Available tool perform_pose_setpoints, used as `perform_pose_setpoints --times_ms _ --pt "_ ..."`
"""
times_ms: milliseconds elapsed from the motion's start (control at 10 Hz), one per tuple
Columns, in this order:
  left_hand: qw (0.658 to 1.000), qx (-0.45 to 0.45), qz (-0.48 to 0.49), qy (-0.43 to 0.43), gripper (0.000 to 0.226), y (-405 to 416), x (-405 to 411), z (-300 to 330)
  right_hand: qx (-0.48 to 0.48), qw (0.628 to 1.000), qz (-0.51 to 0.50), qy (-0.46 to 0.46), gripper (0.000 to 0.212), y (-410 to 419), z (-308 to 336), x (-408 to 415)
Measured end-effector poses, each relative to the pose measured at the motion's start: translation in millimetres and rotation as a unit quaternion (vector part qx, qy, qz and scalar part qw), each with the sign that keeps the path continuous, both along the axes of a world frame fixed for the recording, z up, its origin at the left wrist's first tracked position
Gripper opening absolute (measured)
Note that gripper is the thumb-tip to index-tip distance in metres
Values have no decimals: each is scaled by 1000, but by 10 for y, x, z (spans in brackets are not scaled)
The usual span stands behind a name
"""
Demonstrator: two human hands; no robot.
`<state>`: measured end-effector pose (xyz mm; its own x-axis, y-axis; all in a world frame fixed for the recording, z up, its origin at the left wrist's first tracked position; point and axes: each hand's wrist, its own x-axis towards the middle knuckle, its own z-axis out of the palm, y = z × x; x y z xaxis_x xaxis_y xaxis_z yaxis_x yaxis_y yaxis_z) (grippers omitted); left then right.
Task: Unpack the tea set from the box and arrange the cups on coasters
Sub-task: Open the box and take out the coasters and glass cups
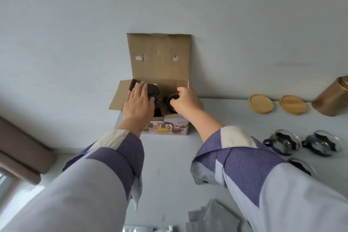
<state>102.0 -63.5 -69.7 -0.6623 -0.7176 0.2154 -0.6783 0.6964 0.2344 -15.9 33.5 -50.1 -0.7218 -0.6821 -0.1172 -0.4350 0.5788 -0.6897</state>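
Observation:
An open cardboard box [160, 56] stands at the table's far edge against the wall, lid flap up. Inside on the left sits a glass teapot with a metal lid [153, 90]; on the right a dark glass cup [172, 98]. My left hand [138, 103] rests flat over the box's left side, fingers spread, beside the teapot. My right hand [185, 100] pinches the rim of the cup in the box. Two glass cups [282, 142] [321, 143] stand on the table at right, a third [301, 166] partly hidden by my sleeve. Two wooden coasters [260, 103] [292, 106] lie beyond them.
A bronze metal canister [333, 98] stands at the far right by the wall. Grey and silver packets [212, 216] lie at the table's near edge. A brown upholstered piece [20, 149] sits left of the table.

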Motion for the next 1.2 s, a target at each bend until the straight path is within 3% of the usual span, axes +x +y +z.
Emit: perform_pose_setpoints --times_ms 100,200,400,700,900,1100,1200 --pt "997 13 -14 -78 58 -233 58 -102 94 995 -25 15 45 -321 -142 24" --pt "995 -7 -4 -98 59 -287 121 -222 148 987 -54 27 49 -559 -272 -17" --pt "996 -29 11 -82 57 -293 70 -300 267 953 -25 140 70 -711 -418 -118" --pt "996 -33 16 -76 57 -296 51 -334 266 948 -78 159 61 -822 -524 -249" --pt "996 -29 19 -81 57 -288 40 -320 282 922 -52 260 48 -814 -447 -197" --pt "996 -21 20 -87 57 -271 35 -303 295 914 -55 273 55 -756 -242 -158" --pt "995 -23 20 -91 57 -267 37 -297 298 907 -15 299 78 -639 -88 -119"
